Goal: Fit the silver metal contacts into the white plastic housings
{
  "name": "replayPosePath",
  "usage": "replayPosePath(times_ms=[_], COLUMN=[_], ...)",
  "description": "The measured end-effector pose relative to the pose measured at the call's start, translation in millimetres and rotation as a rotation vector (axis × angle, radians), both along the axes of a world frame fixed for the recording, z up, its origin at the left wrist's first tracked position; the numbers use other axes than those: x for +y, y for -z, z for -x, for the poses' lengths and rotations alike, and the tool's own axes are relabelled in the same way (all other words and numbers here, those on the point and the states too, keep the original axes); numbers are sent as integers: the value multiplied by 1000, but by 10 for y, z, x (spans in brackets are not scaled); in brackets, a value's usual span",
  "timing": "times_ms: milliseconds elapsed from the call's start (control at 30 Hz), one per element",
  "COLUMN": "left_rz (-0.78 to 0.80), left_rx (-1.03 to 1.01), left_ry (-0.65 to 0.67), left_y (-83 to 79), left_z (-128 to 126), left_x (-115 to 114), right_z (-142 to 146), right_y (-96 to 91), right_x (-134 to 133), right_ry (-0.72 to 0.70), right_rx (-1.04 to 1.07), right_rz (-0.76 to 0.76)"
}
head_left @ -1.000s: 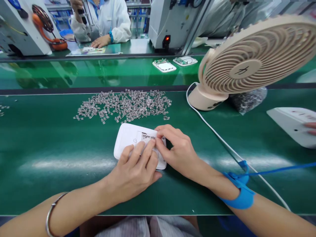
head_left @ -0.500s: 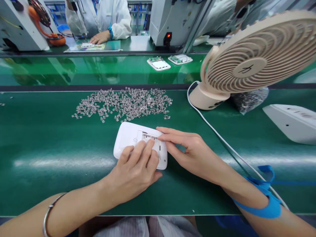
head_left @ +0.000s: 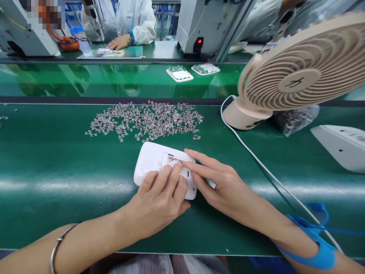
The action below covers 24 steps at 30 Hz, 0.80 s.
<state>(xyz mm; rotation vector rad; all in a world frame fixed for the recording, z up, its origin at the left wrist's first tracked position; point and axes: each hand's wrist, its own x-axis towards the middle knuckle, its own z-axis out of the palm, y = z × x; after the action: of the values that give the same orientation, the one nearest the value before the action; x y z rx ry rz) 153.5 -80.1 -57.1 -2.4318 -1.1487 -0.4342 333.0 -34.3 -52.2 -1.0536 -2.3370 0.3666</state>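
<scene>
A white plastic device housing (head_left: 148,160) lies tilted on the green table, its back with a small recessed compartment (head_left: 174,159) facing up. Metal contacts show inside that compartment. My left hand (head_left: 164,196) is closed over the near side of the housing, fingertips pressed at the compartment's lower edge and thumb by the near rim. From the right, my right hand (head_left: 218,173) grips the housing's right end, its index fingertip at the compartment. Whether a small part sits under the fingertips is hidden. Beyond the housing spreads a pile of small metal clips (head_left: 148,120).
A beige fan (head_left: 248,114) stands at the right, its white cable (head_left: 265,173) running toward my right wrist. A white casing (head_left: 342,146) lies far right. Two open housings with circuit boards (head_left: 180,74) rest on the green ledge. A co-worker's hand (head_left: 121,42) is across the bench.
The view has shifted slightly, so most things sit a little differently in frame. Both hands stay on the housing with nearly the same hold; the right index fingertip remains at the compartment.
</scene>
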Motion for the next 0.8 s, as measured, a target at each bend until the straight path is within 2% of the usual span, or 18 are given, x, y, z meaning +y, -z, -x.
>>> replayPosePath(times_ms=[133,233,400,500,633,733,800], left_rz=[4,4,23,18,-4,-72,-133], left_rx=[-2,0,18,17,43,112,196], left_ry=[-11,-11,-12,-13,-15,-86,-205], left_y=[-2,-12,-37,-42,-49,-78,-113], left_z=[-4,-10,-9,0,1,-12,3], left_x=[10,11,2,1,-41,-93,-90], right_z=[9,48,164,213,242,250,241], right_y=[11,22,59,64,71,93,106], right_x=[-28,14,119,162,187,191,201], right_ry=[-32,-10,207,257,237,214,207], right_rx=[-59,25,303,296,243,276,311], right_rz=[-53,-47,150,243,230,196,138])
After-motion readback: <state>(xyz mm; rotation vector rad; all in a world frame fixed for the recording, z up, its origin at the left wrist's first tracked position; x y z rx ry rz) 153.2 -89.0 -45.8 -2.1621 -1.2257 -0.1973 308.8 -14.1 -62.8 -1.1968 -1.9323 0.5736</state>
